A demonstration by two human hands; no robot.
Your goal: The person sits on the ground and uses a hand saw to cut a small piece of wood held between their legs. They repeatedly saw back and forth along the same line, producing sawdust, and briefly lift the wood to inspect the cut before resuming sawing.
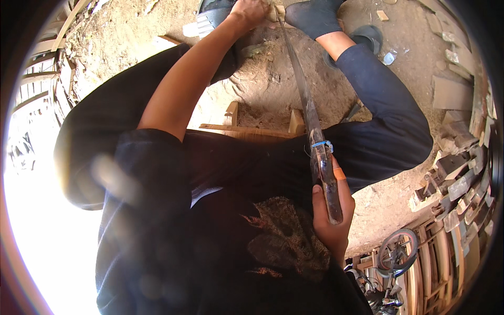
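Observation:
My right hand [332, 218] grips the dark handle of a long knife [310, 113] close to my chest. An orange band sits on one finger, and blue tape wraps the handle's top. The narrow blade runs up and away toward my feet. My left hand [253, 11] is stretched far out at the top edge. It is closed around a small pale piece of wood [278, 13] at the blade's tip. Its fingers are partly cut off by the frame.
I sit low on a wooden stool [252, 131] over dirt ground. A black-socked foot [314, 17] and sandals [369, 37] lie near the blade tip. Scrap wood blocks [457, 157] pile at the right, a small wheel [397, 251] at lower right, and curved slats [44, 58] at the left.

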